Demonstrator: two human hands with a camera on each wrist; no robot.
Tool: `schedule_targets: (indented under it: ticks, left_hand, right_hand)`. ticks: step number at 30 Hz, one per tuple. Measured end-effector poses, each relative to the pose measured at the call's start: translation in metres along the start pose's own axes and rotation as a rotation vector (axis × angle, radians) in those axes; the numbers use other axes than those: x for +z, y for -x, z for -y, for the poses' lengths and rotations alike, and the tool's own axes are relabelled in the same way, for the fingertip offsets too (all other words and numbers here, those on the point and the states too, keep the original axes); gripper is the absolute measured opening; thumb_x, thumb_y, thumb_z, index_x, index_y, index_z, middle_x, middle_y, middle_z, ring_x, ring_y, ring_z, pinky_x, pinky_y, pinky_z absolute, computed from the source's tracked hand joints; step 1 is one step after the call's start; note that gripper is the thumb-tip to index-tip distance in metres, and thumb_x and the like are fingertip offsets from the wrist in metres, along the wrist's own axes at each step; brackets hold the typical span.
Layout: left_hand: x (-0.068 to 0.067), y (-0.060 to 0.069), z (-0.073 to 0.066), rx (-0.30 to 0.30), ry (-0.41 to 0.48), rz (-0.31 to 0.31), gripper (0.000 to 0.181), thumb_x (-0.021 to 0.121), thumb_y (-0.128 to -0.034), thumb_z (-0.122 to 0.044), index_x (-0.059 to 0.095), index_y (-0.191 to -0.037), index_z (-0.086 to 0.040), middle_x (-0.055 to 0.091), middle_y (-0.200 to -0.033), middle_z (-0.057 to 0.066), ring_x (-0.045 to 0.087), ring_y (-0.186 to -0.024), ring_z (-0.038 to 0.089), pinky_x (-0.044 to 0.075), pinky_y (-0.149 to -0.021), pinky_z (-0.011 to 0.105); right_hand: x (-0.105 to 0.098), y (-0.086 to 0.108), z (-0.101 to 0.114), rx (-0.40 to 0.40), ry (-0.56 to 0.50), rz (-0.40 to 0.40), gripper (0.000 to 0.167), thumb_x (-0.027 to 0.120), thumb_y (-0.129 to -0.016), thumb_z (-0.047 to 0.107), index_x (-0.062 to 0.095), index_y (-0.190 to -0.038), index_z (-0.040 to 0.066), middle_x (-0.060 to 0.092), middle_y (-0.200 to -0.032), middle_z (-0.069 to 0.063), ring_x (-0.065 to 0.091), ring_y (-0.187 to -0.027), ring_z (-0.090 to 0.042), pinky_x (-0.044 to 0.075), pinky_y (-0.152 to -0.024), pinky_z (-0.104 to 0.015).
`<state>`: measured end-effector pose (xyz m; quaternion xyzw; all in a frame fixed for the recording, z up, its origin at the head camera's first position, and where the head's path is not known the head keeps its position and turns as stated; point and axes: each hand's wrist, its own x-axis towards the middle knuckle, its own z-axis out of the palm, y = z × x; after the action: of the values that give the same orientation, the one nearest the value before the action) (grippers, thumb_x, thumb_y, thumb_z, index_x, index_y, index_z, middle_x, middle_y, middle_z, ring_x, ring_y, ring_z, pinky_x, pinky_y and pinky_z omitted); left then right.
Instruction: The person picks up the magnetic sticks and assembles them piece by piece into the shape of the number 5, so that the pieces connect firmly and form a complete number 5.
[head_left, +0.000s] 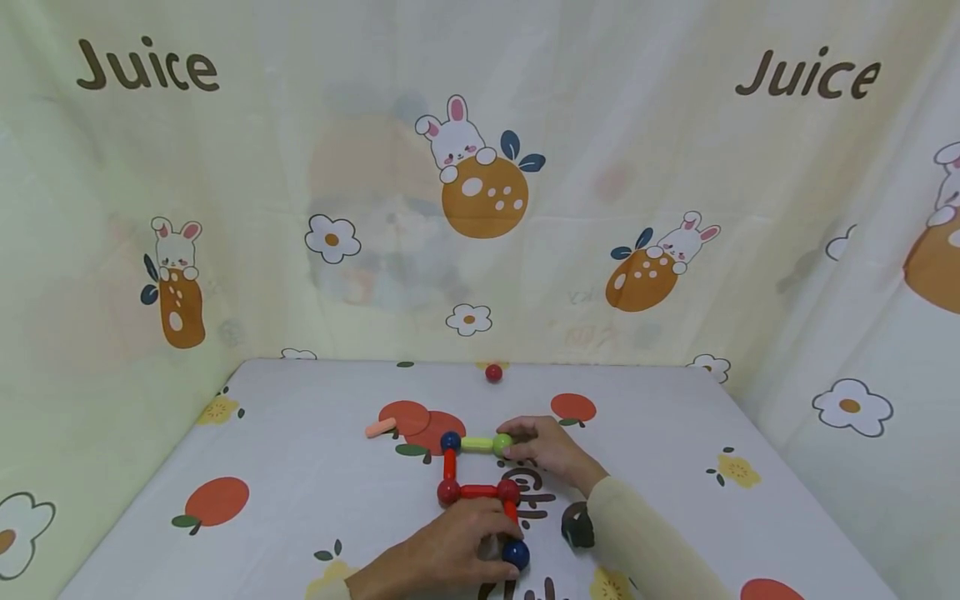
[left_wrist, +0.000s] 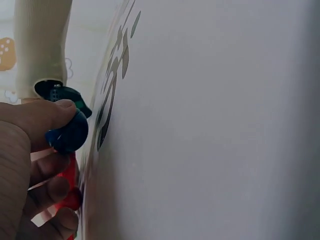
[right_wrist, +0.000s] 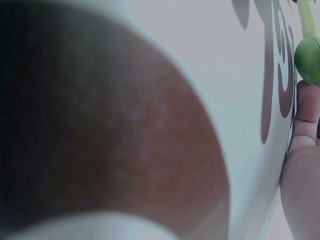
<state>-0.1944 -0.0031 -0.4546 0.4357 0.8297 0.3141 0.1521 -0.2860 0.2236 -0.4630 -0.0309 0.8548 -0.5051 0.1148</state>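
Observation:
A flat chain of magnetic-looking balls and rods lies on the table. A blue ball (head_left: pixel 450 441) at the far left joins a yellow-green rod (head_left: pixel 477 444) and a red rod (head_left: pixel 449 466). Below come a red ball (head_left: pixel 447 492), another red rod, a second red ball (head_left: pixel 508 491) and a third red rod leading to the near blue ball (head_left: pixel 516 554). My left hand (head_left: pixel 457 546) holds this near ball, its thumb against the ball (left_wrist: pixel 74 132) in the left wrist view. With thumb and fingertips my right hand (head_left: pixel 551 450) pinches the green ball (head_left: pixel 503 444) at the yellow-green rod's end.
A loose red ball (head_left: pixel 493 373) lies near the table's back edge. Left of the chain is a salmon-coloured rod (head_left: pixel 380 427). A dark camera-like device (head_left: pixel 577 526) sits at the right sleeve. Printed curtains stand behind and beside the table.

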Motion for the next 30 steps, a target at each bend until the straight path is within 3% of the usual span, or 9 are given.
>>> schedule_targets:
  ticks: [9,15,21,30]
  left_hand:
    - [0.0010,0.0007,0.0025,0.021,0.007,0.013,0.037,0.075,-0.0918,-0.040,0.069,-0.127,-0.031,0.063,-0.105,-0.022,0.056,-0.091,-0.005,0.051,-0.080,0.014]
    - [0.0011,0.0003,0.0018,-0.006,0.030,0.033,0.037,0.077,-0.0906,-0.038,0.068,-0.126,-0.031,0.062,-0.099,-0.022,0.057,-0.085,-0.002,0.051,-0.075,0.015]
    - [0.0005,-0.0008,0.0002,-0.017,0.021,0.036,0.036,0.078,-0.0897,-0.036,0.069,-0.124,-0.030,0.064,-0.102,-0.024,0.057,-0.087,-0.003,0.051,-0.081,0.015]
    - [-0.0055,0.0034,0.0002,-0.072,0.125,0.017,0.036,0.082,-0.0868,-0.029,0.070,-0.120,-0.032,0.064,-0.095,-0.021,0.058,-0.085,-0.001,0.053,-0.075,0.017]
  right_hand:
    - [0.0003,0.0004,-0.0007,0.004,0.010,-0.003,0.036,0.078,-0.090,0.020,0.071,-0.125,0.020,0.071,-0.117,0.000,0.064,-0.106,-0.020,0.053,-0.099,-0.044]
    - [0.0006,0.0002,-0.0005,0.004,0.006,0.001,0.036,0.078,-0.090,0.021,0.071,-0.125,0.020,0.071,-0.117,0.001,0.063,-0.106,-0.020,0.053,-0.098,-0.043]
    - [-0.0004,0.0002,-0.0006,0.010,0.003,-0.001,0.035,0.078,-0.089,0.021,0.072,-0.124,0.021,0.071,-0.115,0.001,0.063,-0.106,-0.020,0.052,-0.099,-0.043]
    - [-0.0004,-0.0020,-0.0018,-0.002,0.004,-0.001,0.036,0.079,-0.088,0.021,0.072,-0.124,0.020,0.071,-0.115,0.001,0.063,-0.106,-0.019,0.051,-0.101,-0.045]
